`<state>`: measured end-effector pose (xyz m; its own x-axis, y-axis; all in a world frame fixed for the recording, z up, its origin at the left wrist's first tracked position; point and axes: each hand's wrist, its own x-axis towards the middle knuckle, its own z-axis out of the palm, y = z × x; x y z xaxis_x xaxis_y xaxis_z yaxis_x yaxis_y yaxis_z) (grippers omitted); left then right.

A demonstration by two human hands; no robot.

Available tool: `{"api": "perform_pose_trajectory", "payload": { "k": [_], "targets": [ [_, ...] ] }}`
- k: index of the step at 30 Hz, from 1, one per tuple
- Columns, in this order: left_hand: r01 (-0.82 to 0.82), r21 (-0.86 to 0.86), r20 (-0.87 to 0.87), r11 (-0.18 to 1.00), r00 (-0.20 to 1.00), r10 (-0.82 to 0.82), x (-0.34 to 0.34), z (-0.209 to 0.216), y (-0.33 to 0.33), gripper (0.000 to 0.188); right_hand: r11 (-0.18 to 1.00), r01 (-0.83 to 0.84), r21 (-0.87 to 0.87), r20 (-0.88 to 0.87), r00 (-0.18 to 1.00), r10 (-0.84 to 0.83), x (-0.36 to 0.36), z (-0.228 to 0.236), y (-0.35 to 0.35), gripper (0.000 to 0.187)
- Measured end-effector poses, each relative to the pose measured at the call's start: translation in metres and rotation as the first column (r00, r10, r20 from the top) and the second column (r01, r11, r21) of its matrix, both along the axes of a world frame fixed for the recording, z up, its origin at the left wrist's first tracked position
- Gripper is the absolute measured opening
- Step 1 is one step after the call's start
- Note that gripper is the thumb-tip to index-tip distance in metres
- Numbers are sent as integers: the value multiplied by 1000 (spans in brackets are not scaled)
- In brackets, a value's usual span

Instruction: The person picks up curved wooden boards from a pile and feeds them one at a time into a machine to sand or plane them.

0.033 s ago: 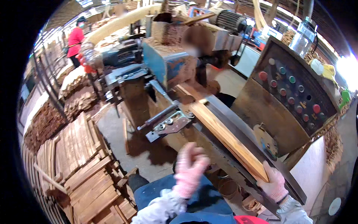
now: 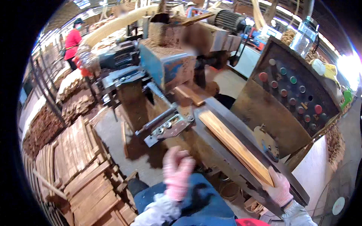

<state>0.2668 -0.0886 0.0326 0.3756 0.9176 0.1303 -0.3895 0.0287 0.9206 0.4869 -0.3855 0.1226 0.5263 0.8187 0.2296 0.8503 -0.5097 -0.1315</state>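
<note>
My right hand (image 2: 279, 187), in a pinkish work glove, is closed around the near end of a light-brown wooden strip (image 2: 235, 145). The strip lies along the dark metal bed (image 2: 271, 150) of a woodworking machine, beside its raised edge. Ahead of its far end, across a small gap, a shorter-looking reddish wood piece (image 2: 189, 94) runs in under the machine's blue, sawdust-covered housing (image 2: 166, 66). My left hand (image 2: 177, 169), gloved alike, hovers left of the bed above my blue apron (image 2: 200, 199). It is empty, its fingers loosely bent and apart from the thumb.
A metal bracket with a bar (image 2: 169, 126) juts out left of the bed. To the right stands a slanted control panel (image 2: 292, 90) with several coloured buttons. Stacked boards (image 2: 83, 180) fill the lower left. A person in red (image 2: 72, 41) stands far left.
My left hand has moved left and slightly down, away from the bed. A gap now shows between the strip's far end and the wood piece ahead. My right hand keeps its hold.
</note>
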Motion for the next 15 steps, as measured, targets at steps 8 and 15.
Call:
{"api": "perform_pose_trajectory", "payload": {
  "k": [8, 15],
  "targets": [
    [-451, 44, -751, 891, 574, 328, -232, -172, 157, 57, 925, 168, 340, -24, 985, -170, 18, -28, 37, 76],
    [-55, 231, -956, 971, 172, 237, -302, -372, 211, 55, 873, 120, 472, -106, 991, -79, 52, -46, 236, 75]
  ]
}}
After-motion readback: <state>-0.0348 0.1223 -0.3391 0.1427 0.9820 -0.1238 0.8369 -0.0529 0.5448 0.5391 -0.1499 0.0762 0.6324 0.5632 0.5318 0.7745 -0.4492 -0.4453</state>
